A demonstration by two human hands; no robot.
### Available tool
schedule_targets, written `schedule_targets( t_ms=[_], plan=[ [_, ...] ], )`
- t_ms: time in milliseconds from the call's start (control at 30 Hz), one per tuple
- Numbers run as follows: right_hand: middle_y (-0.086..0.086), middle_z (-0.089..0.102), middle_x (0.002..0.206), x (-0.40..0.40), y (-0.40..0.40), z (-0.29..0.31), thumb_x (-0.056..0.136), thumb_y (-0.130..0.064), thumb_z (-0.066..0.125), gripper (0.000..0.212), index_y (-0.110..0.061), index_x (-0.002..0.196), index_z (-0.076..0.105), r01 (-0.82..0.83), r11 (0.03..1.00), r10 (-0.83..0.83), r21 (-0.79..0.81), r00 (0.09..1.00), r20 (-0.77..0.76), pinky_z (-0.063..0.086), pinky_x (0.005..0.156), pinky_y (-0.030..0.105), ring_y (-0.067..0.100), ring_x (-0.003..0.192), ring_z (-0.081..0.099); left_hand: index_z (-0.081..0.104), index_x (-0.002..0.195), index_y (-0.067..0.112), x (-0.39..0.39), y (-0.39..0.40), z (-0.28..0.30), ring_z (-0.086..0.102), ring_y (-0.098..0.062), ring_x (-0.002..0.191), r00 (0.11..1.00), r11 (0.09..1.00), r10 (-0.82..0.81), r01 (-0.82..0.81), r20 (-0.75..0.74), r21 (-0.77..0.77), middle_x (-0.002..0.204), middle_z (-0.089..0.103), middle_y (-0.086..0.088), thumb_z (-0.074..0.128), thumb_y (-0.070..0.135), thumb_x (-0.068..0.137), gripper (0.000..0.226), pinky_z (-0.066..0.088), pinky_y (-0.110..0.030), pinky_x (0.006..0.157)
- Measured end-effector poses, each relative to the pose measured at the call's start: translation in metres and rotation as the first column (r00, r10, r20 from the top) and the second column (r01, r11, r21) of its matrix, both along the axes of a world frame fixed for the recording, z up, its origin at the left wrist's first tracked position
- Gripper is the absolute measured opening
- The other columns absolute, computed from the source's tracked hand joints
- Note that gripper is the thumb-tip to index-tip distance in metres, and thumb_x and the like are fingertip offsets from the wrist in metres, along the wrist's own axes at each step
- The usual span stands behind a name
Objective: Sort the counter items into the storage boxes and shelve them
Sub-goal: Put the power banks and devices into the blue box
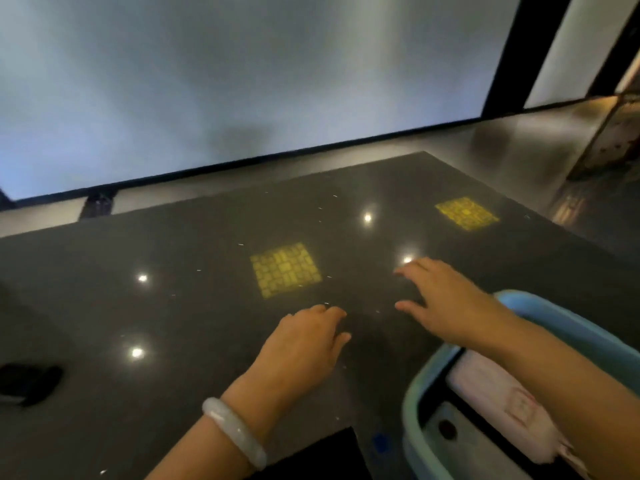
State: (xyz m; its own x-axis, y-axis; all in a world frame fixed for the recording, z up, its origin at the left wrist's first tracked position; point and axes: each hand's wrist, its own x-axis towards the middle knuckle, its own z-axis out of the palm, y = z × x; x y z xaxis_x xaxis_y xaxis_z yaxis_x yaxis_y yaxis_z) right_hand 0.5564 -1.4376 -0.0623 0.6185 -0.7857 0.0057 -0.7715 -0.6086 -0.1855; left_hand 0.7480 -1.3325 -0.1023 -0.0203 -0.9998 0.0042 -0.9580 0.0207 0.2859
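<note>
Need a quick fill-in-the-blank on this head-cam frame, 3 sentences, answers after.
1. The pale bracelet sits on the person's ___ wrist.
2. The pink-and-white package lies inside the ___ storage box.
3. Both the left hand and the right hand hold ___ above the dark counter.

Missing words: left; blue; nothing

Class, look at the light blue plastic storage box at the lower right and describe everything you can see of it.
The light blue plastic storage box has a smooth, rounded rim and is cut off by the frame's right and bottom edges. It sits at the near right of the dark glossy counter, open-topped. Inside lie a pale pink soft packet and a whitish item with a dark round spot. The person's right forearm passes over it; contact is unclear.
</note>
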Motion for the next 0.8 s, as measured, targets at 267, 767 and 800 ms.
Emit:
schedule_targets(
  t_ms=[267, 767, 800],
  plan=[
    [-0.001, 0.041, 0.142, 0.209, 0.041, -0.015, 0.093, -0.04, 0.056, 0.054, -0.023, 0.141, 0.039, -0.365, 0.914, 0.393, 0.177, 0.906, -0.159, 0.035, 0.108, 0.034, 0.019, 0.132, 0.039, 0.046, 0.13, 0.023, 0.165, 0.096, -0.01, 0.053, -0.021, 0.117, 0.922, 0.931, 0.345, -0.36, 0.175, 0.065, 0.126, 0.053, 0.002, 0.041, 0.042, 0.098, 0.038, 0.04, -0.036, 0.098],
    [0.003, 0.029, 0.149, 0.504, 0.172, -0.087, 0.082, -0.052, 0.065, 0.085, -0.02, 0.149, 0.024, -0.539, 0.718, 0.604, 0.44, 0.797, -0.009, 0.032, 0.112, 0.036, 0.022, 0.137, 0.029, 0.038, 0.141, 0.027, 0.38, 0.264, -0.056, 0.039, -0.018, 0.13, 0.435, 0.432, 0.9, -0.89, -0.014, 0.143, 0.143, 0.038, 0.002, 0.055, 0.044, 0.093, 0.054, 0.036, -0.032, 0.105],
    [0.003, 0.028, 0.149, 0.514, 0.179, -0.094, 0.08, -0.055, 0.066, 0.088, -0.02, 0.149, 0.023, -0.529, 0.728, 0.594, 0.436, 0.804, -0.017, 0.031, 0.112, 0.037, 0.023, 0.137, 0.028, 0.035, 0.143, 0.025, 0.391, 0.265, -0.059, 0.037, -0.019, 0.132, 0.406, 0.405, 0.913, -0.903, -0.023, 0.143, 0.145, 0.036, 0.001, 0.055, 0.045, 0.092, 0.058, 0.036, -0.032, 0.107]
  ],
)
